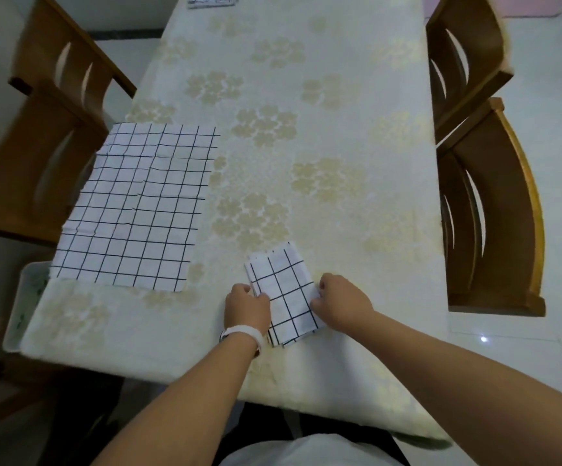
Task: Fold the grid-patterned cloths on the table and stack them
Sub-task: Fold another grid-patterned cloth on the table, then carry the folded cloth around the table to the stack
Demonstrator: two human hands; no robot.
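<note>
Big desk (340,95) w/ a pale flower cover holds it all. Wood chairs stand well left (47,105) & well right (494,210) of the folded cloth (286,297). A flat grid cloth (138,210) lies open, up & left of the folded cloth. A white tub (24,307) sits far left of it, off the desk corner. The folded cloth is a small thick pack near the desk's front edge. L hand (246,307) grips its left side, fingers (259,295) curled on the edge. R hand (343,304) pinches its right side w/ thumb & fingers. White band (244,332) on L wrist. Small grid pile (212,0) lies far behind the folded cloth.
</note>
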